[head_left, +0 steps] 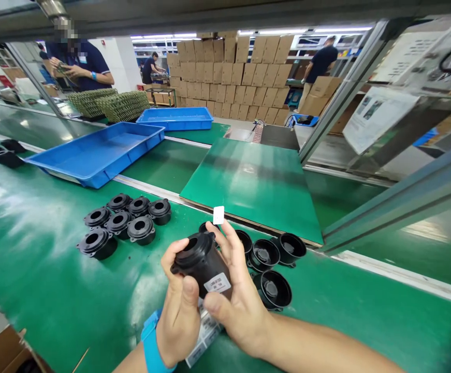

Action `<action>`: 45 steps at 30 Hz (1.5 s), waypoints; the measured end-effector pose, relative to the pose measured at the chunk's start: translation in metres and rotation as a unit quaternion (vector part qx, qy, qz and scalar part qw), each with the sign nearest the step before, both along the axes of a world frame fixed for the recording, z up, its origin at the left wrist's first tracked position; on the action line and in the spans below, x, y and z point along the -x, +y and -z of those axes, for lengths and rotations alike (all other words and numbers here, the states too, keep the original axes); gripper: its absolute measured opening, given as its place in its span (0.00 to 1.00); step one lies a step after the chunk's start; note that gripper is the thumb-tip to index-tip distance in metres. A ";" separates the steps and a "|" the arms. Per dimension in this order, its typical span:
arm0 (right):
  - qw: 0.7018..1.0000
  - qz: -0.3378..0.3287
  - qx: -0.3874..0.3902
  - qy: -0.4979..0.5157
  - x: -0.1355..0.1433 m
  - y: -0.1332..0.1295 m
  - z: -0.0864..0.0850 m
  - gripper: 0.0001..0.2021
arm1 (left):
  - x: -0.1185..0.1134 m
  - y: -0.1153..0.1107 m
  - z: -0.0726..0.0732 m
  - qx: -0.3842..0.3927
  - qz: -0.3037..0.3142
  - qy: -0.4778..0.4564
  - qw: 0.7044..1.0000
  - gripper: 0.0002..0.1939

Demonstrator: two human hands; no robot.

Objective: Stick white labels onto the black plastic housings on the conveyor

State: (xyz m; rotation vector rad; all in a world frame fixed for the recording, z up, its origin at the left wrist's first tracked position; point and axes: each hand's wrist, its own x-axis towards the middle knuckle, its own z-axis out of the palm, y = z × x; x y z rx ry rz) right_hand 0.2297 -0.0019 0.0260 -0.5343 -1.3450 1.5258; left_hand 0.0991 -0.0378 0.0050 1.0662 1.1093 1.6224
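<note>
A round black plastic housing (196,261) with a flanged top and a hole in it is held up between both hands, slightly tilted. My left hand (178,316), with a blue wristband, grips its left side, fingers at the top rim. My right hand (246,305) is closed around the right side, its thumb by the lower edge of a printed white label (217,283) on the housing wall. A small white square sticker (218,215) clings to a right fingertip. Below the hands lies a partly hidden sheet of labels (205,339).
Several flanged black housings (118,224) stand left on the green table (163,290); several open-side-up ones (275,290) stand right. Blue trays (97,155) and a raised green board (252,181) lie behind. Metal posts (349,88) flank the board. A co-worker (79,65) stands far left.
</note>
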 end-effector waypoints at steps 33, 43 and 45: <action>0.996 0.085 -0.033 0.012 0.000 0.005 -0.001 0.22 | 0.014 0.014 0.001 0.001 -0.076 0.027 0.997 0.27; 0.988 0.127 -0.079 -0.034 0.007 0.006 0.013 0.39 | 0.013 0.011 0.004 -0.011 -0.060 0.107 0.992 0.22; 0.986 0.127 -0.096 -0.049 0.007 0.007 0.014 0.44 | 0.015 0.012 0.002 -0.021 -0.063 0.132 0.989 0.20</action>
